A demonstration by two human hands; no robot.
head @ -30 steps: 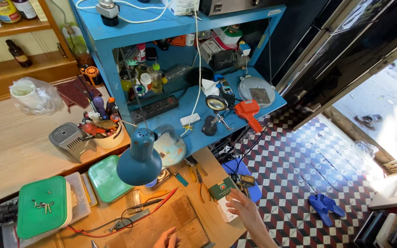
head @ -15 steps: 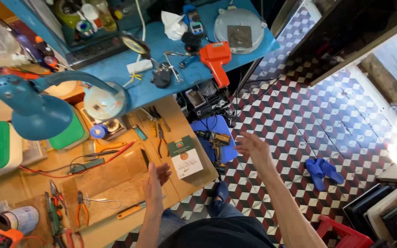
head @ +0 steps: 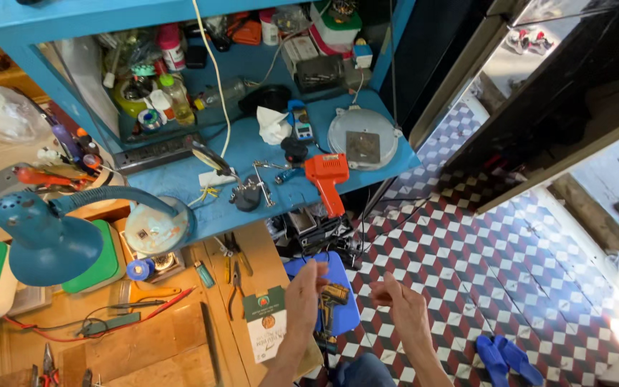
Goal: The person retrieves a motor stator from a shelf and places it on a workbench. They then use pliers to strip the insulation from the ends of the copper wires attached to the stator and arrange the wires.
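Your left hand point(head: 304, 295) and right hand point(head: 404, 309) are both raised in front of you, side by side but not touching, fingers loosely curled and holding nothing that I can make out. Between and just below them lies a small dark-and-yellow power tool point(head: 333, 297) resting on a blue case point(head: 345, 301), which sits off the edge of the tabletop point(head: 173, 351) above the checkered floor point(head: 481, 272). The tool's long axis runs roughly away from you, slightly tilted; your left hand is the nearer one, its fingertips just beside the tool's upper end, while your right hand hangs a little further off to the right.

Just left of your left forearm a green-and-white printed packet point(head: 265, 333) lies flat on the tabletop, with pliers point(head: 236, 276) beyond it. Further on, an orange heat gun point(head: 327, 179) stands on the blue shelf point(head: 252, 143) next to a round grey disc point(head: 362, 138). A blue desk lamp point(head: 48, 236) leans in from the left. Blue slippers point(head: 506, 358) lie on the floor to your right.
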